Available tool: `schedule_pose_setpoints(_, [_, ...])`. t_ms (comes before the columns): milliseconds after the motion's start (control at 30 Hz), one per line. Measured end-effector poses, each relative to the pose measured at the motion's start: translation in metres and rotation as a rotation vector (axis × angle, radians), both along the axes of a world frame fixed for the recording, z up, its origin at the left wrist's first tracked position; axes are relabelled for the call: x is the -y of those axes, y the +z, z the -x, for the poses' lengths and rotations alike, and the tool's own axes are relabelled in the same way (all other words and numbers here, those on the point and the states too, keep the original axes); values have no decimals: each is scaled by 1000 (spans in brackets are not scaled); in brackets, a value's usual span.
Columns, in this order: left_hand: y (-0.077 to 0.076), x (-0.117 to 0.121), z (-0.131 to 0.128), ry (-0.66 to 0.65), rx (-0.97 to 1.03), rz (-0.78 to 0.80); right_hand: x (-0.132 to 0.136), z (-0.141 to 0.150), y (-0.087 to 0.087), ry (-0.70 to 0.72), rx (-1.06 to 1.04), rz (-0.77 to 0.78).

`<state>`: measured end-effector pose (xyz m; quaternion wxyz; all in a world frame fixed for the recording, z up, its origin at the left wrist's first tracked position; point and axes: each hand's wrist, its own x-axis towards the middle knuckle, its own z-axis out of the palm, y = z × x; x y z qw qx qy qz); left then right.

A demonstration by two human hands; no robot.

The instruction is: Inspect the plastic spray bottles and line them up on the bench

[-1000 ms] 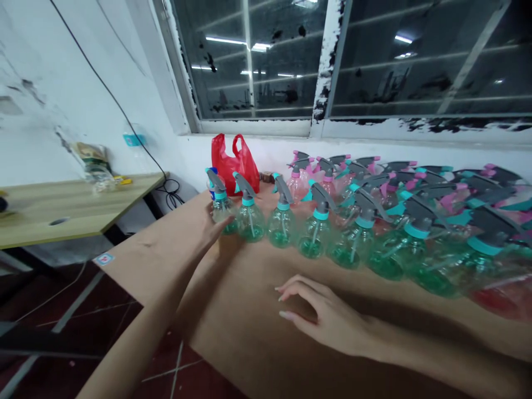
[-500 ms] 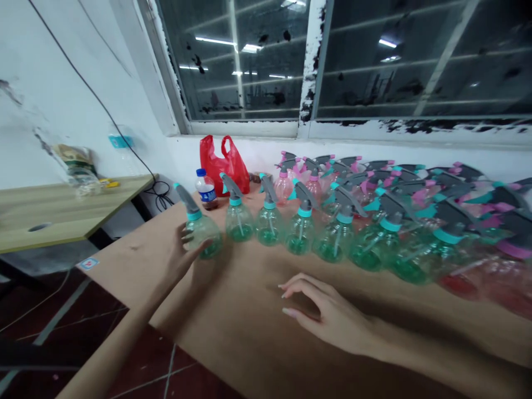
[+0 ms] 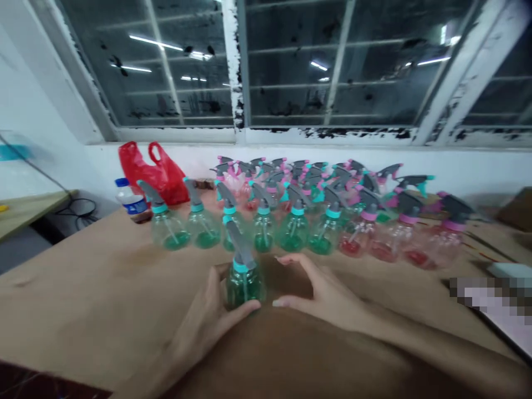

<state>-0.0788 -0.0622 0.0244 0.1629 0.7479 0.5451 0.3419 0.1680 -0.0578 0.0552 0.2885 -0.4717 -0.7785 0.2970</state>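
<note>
My left hand (image 3: 222, 310) is wrapped round the body of a clear green spray bottle (image 3: 245, 288) with a grey trigger head and a teal collar. The bottle stands close in front of me, near the middle of the view. Just to its right, my right hand (image 3: 318, 291) is curved with thumb and fingers apart, holding nothing, a small gap from the bottle. Behind stands a front row of similar bottles, green ones (image 3: 295, 230) on the left and middle, pink ones (image 3: 386, 241) on the right.
More spray bottles (image 3: 299, 169) crowd the back of the brown table (image 3: 103, 288), below the window. A red plastic bag (image 3: 160, 174) and a blue-capped drink bottle (image 3: 131, 199) stand at the left. A pixelated flat object (image 3: 499, 310) lies at the right edge.
My left hand has brought the green spray bottle from the row's left end to the middle, close to me. My right hand now hovers beside it. The view has turned right.
</note>
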Motion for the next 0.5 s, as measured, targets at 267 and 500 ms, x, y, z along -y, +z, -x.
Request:
schedule_pose_setpoints(267, [-13,-24,-114,-263,106,114,3,-70,7,-111,-100,-64])
schedule_pose_setpoints(500, [-19,-38,-178,-453,93,-22,-2,-99,8,-228,-257,-172])
